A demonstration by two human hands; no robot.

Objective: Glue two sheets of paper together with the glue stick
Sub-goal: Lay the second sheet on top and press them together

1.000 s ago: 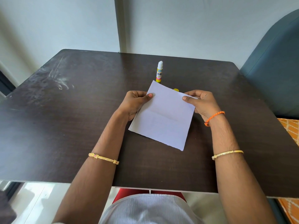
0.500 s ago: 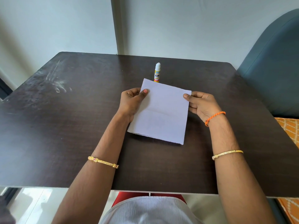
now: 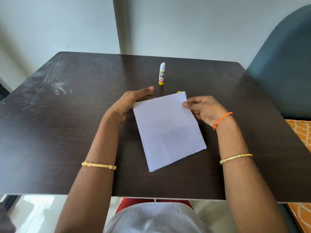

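Observation:
White paper sheets [image 3: 168, 130], stacked together, are held above the dark table [image 3: 67, 132], tilted with the far right corner highest. My right hand [image 3: 203, 109] pinches the stack's right edge, thumb on top. Behind the far left corner, my left hand [image 3: 133, 101] has its fingers stretched out straight, touching the edge or just off it. A glue stick [image 3: 162, 74] with a yellow base stands upright beyond the paper. Its small yellow cap [image 3: 179, 92] peeks out behind the paper's far corner.
A teal padded chair [image 3: 284, 68] stands at the table's right side, with orange patterned fabric [image 3: 301, 132] below it. A pale wall runs behind the table. White smears mark the table's far left.
The paper has turned clockwise, so its near corner now points toward me. My left hand has let go of its pinch and straightened its fingers behind the sheet. My right hand keeps its hold.

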